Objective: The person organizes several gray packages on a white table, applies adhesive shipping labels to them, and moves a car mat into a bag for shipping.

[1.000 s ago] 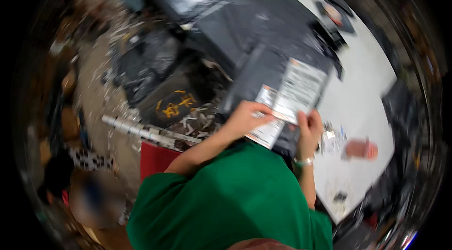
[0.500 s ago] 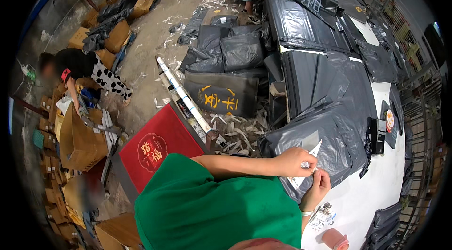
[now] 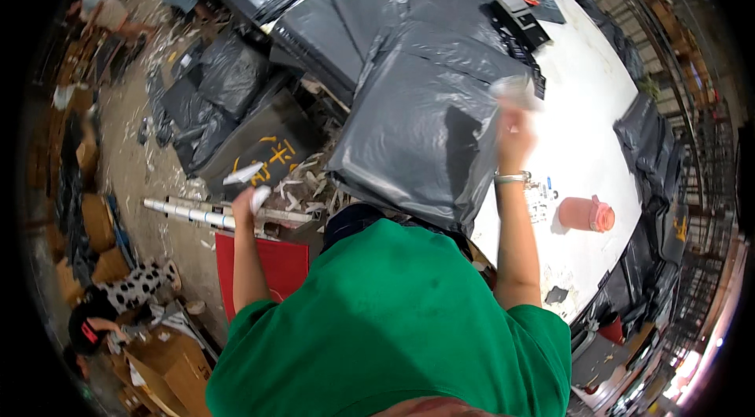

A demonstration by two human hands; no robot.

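The person's right hand (image 3: 515,130) is raised over the big grey plastic mailer bag (image 3: 425,130) that lies on the near edge of the white worktop (image 3: 586,114). Its fingers are closed on a pale, blurred sheet, most likely a label (image 3: 515,91), held up at the bag's far right corner. Holding it high and over that corner looks like a way to line it up with the bag's flat top face, though the blur hides how it is pinched. A bracelet (image 3: 513,177) sits on that wrist.

The left hand (image 3: 248,205) is stretched out to the left, well away from the worktop and over the littered floor (image 3: 149,173). Its fingers are closed on a small white strip of paper (image 3: 244,175), which sticks up from the fist. Judging by the many white scraps lying below it, this looks like peeled backing held clear of the bag so it cannot stick or get in the way.

The bag overhangs the worktop's near edge just in front of the green shirt (image 3: 393,315), within easy reach of both arms. More grey bags (image 3: 354,16) are stacked behind it. A pink lidded cup (image 3: 586,214) stands to the right, apart from the bag. A red box (image 3: 259,268) and white tubes (image 3: 193,213) lie on the floor under the left arm.
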